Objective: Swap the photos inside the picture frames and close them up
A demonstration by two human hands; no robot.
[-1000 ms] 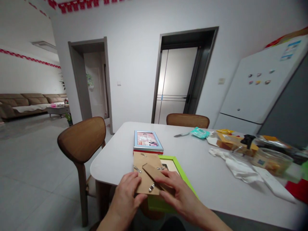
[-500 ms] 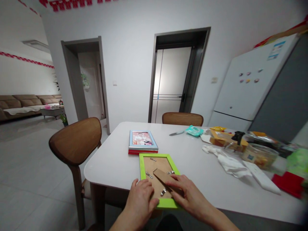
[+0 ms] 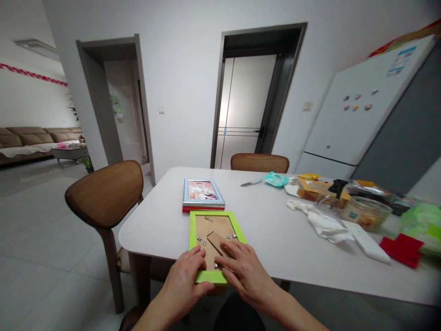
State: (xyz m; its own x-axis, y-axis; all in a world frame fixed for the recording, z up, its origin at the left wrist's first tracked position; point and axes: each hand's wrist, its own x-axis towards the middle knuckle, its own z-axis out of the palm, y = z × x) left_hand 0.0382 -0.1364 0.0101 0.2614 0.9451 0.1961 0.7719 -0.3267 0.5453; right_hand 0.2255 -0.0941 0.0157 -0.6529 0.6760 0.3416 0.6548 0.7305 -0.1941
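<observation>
A green picture frame (image 3: 213, 276) lies face down at the table's near edge, its brown backboard (image 3: 213, 226) up. Small metal clips sit around the board, and a brown stand leg (image 3: 216, 240) runs slantwise across it. My left hand (image 3: 186, 276) grips the lower left corner, fingers on the back and thumb at the near edge. Over the lower right part is my right hand (image 3: 246, 271), its fingers on the stand leg and backboard and gripping that side; its palm hides the lower right corner. Just beyond lies a light-blue framed picture (image 3: 203, 192) on a red frame (image 3: 203, 209).
A knife (image 3: 251, 183) and a teal packet (image 3: 275, 179) lie farther back. To the right are white cloth (image 3: 327, 225), a clear tub (image 3: 367, 214), a red item (image 3: 401, 249) and a cardboard box (image 3: 312, 189). Wooden chairs stand left (image 3: 106, 193) and behind (image 3: 260, 162).
My right hand has shifted from pinching the stand leg to lying over it and the frame's lower right. My left hand stays at the lower left corner. The view has shifted slightly.
</observation>
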